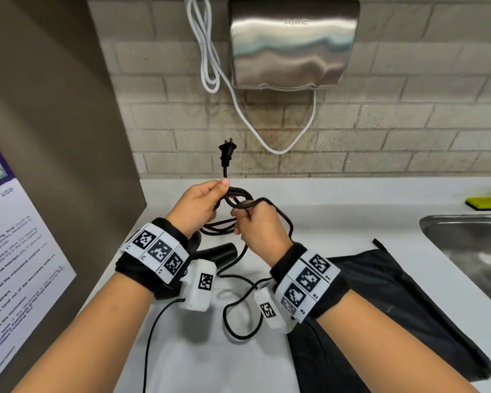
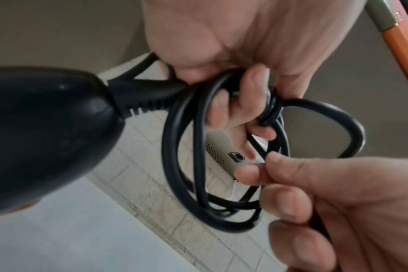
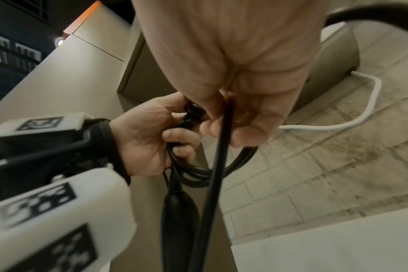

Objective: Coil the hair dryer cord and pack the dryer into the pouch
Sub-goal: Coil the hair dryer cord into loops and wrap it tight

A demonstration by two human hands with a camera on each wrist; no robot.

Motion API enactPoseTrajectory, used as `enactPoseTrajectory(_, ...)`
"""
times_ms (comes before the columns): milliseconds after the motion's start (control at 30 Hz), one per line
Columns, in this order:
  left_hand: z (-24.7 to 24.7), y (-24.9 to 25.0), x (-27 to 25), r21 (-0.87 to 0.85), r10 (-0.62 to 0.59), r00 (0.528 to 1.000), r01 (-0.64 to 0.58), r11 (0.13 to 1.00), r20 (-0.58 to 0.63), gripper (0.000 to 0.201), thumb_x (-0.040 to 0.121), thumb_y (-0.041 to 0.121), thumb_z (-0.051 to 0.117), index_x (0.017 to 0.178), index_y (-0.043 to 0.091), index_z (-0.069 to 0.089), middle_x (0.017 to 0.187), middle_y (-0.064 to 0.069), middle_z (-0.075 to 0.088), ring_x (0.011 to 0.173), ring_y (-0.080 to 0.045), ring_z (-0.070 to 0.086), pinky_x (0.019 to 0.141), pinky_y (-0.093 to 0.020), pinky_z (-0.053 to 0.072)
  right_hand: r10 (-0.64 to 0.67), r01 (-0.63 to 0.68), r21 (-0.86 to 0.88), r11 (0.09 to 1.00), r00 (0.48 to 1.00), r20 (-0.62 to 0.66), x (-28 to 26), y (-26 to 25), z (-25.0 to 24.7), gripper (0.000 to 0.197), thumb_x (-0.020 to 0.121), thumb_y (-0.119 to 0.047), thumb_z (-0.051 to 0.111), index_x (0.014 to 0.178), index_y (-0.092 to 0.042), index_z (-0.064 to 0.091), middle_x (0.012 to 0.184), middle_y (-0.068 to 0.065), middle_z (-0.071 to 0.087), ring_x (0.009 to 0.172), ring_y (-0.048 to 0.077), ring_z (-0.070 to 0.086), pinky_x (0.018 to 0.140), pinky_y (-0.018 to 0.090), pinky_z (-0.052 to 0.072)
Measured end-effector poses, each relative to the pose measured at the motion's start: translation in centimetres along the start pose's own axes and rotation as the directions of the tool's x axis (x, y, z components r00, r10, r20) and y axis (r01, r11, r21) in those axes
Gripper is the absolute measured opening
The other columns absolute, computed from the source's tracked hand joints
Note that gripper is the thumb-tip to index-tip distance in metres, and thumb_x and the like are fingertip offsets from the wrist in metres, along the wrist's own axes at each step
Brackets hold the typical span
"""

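My left hand (image 1: 203, 204) grips several loops of the black cord (image 1: 240, 197) above the white counter, and the plug (image 1: 226, 152) sticks up above its thumb. My right hand (image 1: 253, 222) pinches a strand of the cord beside the loops. The black hair dryer (image 1: 220, 252) lies on the counter under my left wrist, mostly hidden. In the left wrist view the dryer (image 2: 47, 132) fills the left, with the cord loops (image 2: 198, 147) held in my left hand's fingers (image 2: 233, 103). The black pouch (image 1: 380, 302) lies flat to the right. Loose cord (image 1: 238, 307) trails below.
A steel hand dryer (image 1: 292, 43) with a white cable (image 1: 207, 52) hangs on the brick wall behind. A steel sink (image 1: 471, 251) is at the right, with a yellow sponge (image 1: 486, 203) behind it. A cabinet side with a printed notice (image 1: 14, 251) stands at the left.
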State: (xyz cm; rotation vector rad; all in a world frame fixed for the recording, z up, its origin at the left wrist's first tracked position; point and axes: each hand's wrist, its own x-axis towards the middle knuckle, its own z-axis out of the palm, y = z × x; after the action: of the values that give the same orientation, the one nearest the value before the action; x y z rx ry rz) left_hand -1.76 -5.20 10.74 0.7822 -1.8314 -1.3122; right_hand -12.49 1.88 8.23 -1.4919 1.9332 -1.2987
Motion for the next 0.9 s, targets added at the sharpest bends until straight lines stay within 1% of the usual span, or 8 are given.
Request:
enactPoseTrajectory(167,-0.4,0.2,0.1,-0.034,0.017,0.995,-0.020,0.999,-0.094,0.034,0.098,0.027,0.039,0.077,0.016,0.063,0.061,-0.001,0.020,0.038,-0.005,0.017,0.038,-0.016,0.015,0.035,0.025,-0.233,0.972,0.968,0.249,-0.3,-1.4,-2.1,0.020,0.090,-0.024,0.053,0.089,-0.008,0.065,0.086,0.009,0.068,0.068,0.018,0.059,0.061,0.027,0.046)
enactPoseTrajectory(233,-0.5,0.1,0.2,-0.034,0.021,0.995,-0.025,0.999,-0.099,0.034,0.098,0.026,0.039,0.078,0.015,0.063,0.060,0.000,0.019,0.036,-0.004,0.017,0.037,-0.015,0.014,0.062,0.014,-0.241,0.970,0.951,0.303,-0.9,-2.1,-4.1,0.019,0.088,-0.028,0.057,0.092,-0.012,0.067,0.082,0.005,0.066,0.064,0.014,0.055,0.055,0.021,0.041)
enactPoseTrajectory(400,-0.4,-0.2,0.0,0.013,0.039,0.998,-0.039,0.999,-0.042,0.031,0.097,0.026,0.041,0.078,0.017,0.064,0.062,-0.001,0.022,0.039,-0.004,0.017,0.039,-0.017,0.015,-0.144,0.123,-0.159,0.980,0.982,-0.125,-0.2,-3.0,-6.1,0.029,0.093,-0.029,0.049,0.081,-0.007,0.064,0.065,0.003,0.058,0.062,0.015,0.050,0.055,0.023,0.038)
enactPoseTrajectory(533,-0.4,-0.4,-0.3,0.106,0.069,0.996,-0.074,0.992,0.049,0.028,0.096,0.025,0.043,0.082,0.009,0.062,0.065,-0.008,0.030,0.041,-0.003,0.022,0.039,-0.013,0.021,-0.038,0.049,-0.192,0.980,0.997,0.063,2.1,-1.9,-4.6,0.042,0.099,-0.032,0.033,0.103,-0.001,0.061,0.100,0.014,0.066,0.094,0.027,0.060,0.085,0.035,0.046)
enactPoseTrajectory(600,-0.2,0.0,-0.7,0.111,0.079,0.992,-0.089,0.990,0.096,0.025,0.097,0.018,0.040,0.086,0.005,0.059,0.052,-0.002,0.038,0.036,-0.002,0.029,0.039,-0.008,0.024,0.022,-0.020,-0.010,1.000,0.984,0.175,2.9,-1.8,-3.9,0.035,0.099,-0.028,0.037,0.102,-0.002,0.060,0.103,0.011,0.066,0.092,0.021,0.061,0.086,0.030,0.048)
enactPoseTrajectory(667,0.1,0.3,-1.2,0.124,0.082,0.989,-0.097,0.988,0.122,0.023,0.098,0.010,0.038,0.089,0.001,0.056,0.042,0.014,0.040,0.035,0.002,0.036,0.041,-0.004,0.027,-0.009,-0.043,0.289,0.956,0.984,0.176,3.3,-1.7,-3.4,0.008,0.094,-0.015,0.049,0.093,-0.011,0.055,0.086,-0.001,0.066,0.076,0.008,0.060,0.069,0.016,0.047)
enactPoseTrajectory(767,-0.3,-0.1,-1.1,0.117,0.100,0.988,-0.113,0.987,0.116,0.028,0.097,0.017,0.041,0.088,-0.006,0.056,0.058,0.001,0.030,0.041,-0.002,0.025,0.041,-0.011,0.022,-0.089,0.055,0.533,0.844,0.995,0.037,4.0,-1.4,-3.6,0.020,0.090,0.002,0.050,0.084,-0.017,0.048,0.074,-0.005,0.063,0.064,0.003,0.060,0.063,0.019,0.048)
enactPoseTrajectory(900,-0.8,-0.5,-0.8,0.046,0.093,0.996,-0.093,0.995,-0.006,0.027,0.098,0.023,0.039,0.083,0.015,0.060,0.060,-0.007,0.041,0.047,-0.008,0.025,0.043,-0.017,0.020,-0.059,0.135,0.679,0.722,0.989,-0.135,4.7,-0.2,-5.9,0.029,0.088,0.012,0.045,0.079,-0.016,0.043,0.081,0.004,0.050,0.072,0.010,0.055,0.056,0.021,0.054)
